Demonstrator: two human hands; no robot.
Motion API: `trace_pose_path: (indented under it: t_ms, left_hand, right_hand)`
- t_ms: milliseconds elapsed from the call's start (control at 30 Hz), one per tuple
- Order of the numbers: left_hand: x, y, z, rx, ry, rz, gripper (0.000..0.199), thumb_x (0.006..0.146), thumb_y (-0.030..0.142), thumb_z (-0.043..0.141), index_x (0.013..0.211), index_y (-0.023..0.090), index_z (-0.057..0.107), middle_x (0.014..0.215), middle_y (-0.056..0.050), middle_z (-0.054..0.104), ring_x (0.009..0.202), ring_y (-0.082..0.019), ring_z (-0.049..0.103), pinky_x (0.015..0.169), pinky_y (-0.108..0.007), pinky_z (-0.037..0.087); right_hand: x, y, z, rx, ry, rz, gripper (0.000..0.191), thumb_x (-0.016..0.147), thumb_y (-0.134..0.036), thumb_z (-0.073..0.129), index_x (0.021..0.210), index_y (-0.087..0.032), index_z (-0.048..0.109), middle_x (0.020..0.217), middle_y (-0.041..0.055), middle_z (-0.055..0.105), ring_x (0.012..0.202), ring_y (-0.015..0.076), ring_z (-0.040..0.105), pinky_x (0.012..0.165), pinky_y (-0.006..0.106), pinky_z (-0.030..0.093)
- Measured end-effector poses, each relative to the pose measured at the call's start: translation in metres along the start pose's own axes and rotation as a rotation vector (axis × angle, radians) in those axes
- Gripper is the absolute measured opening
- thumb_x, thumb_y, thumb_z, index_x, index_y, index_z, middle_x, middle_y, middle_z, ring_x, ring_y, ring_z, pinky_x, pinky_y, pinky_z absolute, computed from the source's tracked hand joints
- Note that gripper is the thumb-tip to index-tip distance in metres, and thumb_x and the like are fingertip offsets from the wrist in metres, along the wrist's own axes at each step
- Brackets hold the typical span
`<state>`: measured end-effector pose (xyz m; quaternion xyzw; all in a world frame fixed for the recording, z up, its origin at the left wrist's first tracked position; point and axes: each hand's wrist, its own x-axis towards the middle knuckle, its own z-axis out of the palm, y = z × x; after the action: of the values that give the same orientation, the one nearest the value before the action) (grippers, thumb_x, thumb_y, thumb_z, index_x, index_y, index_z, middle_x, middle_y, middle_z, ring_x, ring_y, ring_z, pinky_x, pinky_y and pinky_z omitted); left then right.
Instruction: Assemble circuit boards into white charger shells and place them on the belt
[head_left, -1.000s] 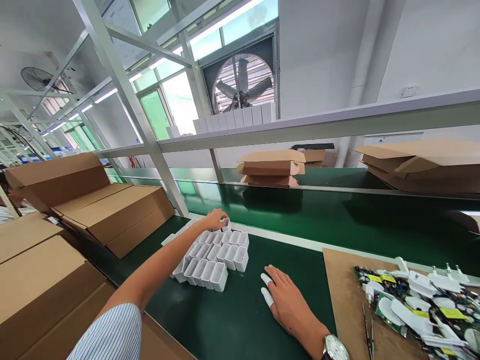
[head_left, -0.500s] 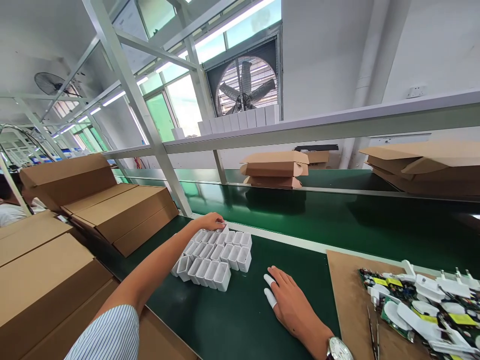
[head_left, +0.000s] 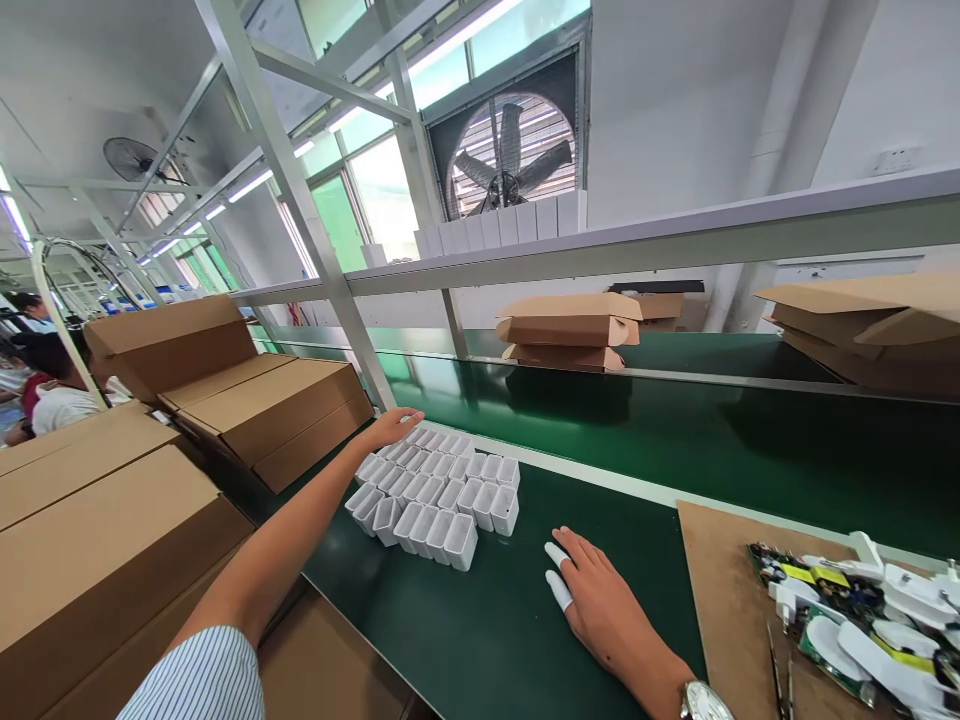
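Several small white open-topped plastic cases (head_left: 431, 490) stand in close, slightly uneven rows on the green worktop (head_left: 420, 640). My left hand (head_left: 396, 427) reaches over the far left end of these rows, its fingers stretched toward the right just above or against the rearmost cases. I see nothing held in it, though its underside is hidden. My right hand (head_left: 600, 605) rests palm down on the worktop, right of the cases and apart from them. Its fingers are stretched out, two wearing white finger cots, and it holds nothing.
Brown cardboard boxes (head_left: 277, 410) line the left side. On the right, a brown board (head_left: 720, 590) carries tweezers (head_left: 777, 665) and a heap of circuit boards with white plastic parts (head_left: 862, 610). Beyond a pale rail runs a green belt (head_left: 675, 430); folded cartons (head_left: 566, 330) sit farther back.
My left hand has moved left and slightly back from the far right rows. More small cases show at the back. The view has shifted a little; my right hand stays resting.
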<state>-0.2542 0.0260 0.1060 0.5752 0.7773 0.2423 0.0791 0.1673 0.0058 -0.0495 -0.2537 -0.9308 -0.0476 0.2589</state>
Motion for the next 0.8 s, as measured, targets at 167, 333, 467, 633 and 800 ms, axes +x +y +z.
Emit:
trace_pose_path:
  t_ms: [167, 333, 467, 633, 800]
  left_hand:
    - [-0.06, -0.008, -0.025, 0.043, -0.145, 0.093, 0.082, 0.074, 0.078, 0.065, 0.14, 0.03, 0.059, 0.149, -0.008, 0.057, 0.137, -0.033, 0.054, 0.111, -0.042, 0.047]
    - [-0.137, -0.04, -0.015, 0.266, -0.169, 0.236, 0.098, 0.067, 0.071, 0.08, 0.151, 0.033, 0.047, 0.159, -0.012, 0.044, 0.15, -0.041, 0.034, 0.121, -0.06, 0.03]
    - [-0.172, -0.069, 0.007, 0.236, -0.042, 0.288, 0.038, 0.09, 0.057, 0.062, 0.12, 0.036, 0.072, 0.144, -0.009, 0.06, 0.144, -0.035, 0.046, 0.116, -0.056, 0.041]
    - [-0.19, -0.078, 0.02, 0.161, 0.13, 0.282, 0.038, 0.099, 0.047, 0.043, 0.1, 0.032, 0.077, 0.127, -0.011, 0.07, 0.122, -0.03, 0.065, 0.104, -0.049, 0.053]
    - [-0.195, -0.069, 0.031, 0.204, 0.195, 0.236, 0.027, 0.089, 0.054, 0.064, 0.097, 0.029, 0.074, 0.121, -0.009, 0.072, 0.122, -0.033, 0.063, 0.102, -0.049, 0.053]
  right_hand:
    - [-0.005, 0.005, 0.006, -0.021, -0.022, -0.023, 0.034, 0.097, -0.013, 0.044, 0.122, -0.012, 0.068, 0.138, 0.0187, 0.065, 0.126, 0.034, 0.064, 0.097, 0.047, 0.061]
    - [-0.007, 0.007, 0.012, 0.025, -0.019, -0.022, 0.033, 0.097, -0.013, 0.042, 0.115, -0.014, 0.07, 0.142, 0.0177, 0.062, 0.132, 0.0339, 0.06, 0.1, 0.048, 0.06]
    - [-0.007, 0.007, 0.008, 0.082, -0.044, 0.011, 0.033, 0.101, -0.019, 0.04, 0.112, -0.017, 0.07, 0.145, 0.0144, 0.061, 0.136, 0.0306, 0.057, 0.105, 0.046, 0.057]
    - [-0.009, 0.01, 0.006, 0.146, -0.045, 0.044, 0.036, 0.103, -0.024, 0.037, 0.114, -0.019, 0.07, 0.146, 0.0135, 0.06, 0.136, 0.0294, 0.057, 0.107, 0.047, 0.055]
    - [-0.011, 0.011, 0.007, 0.136, -0.05, 0.054, 0.037, 0.105, -0.029, 0.037, 0.118, -0.021, 0.07, 0.147, 0.0119, 0.059, 0.136, 0.0296, 0.057, 0.106, 0.046, 0.056]
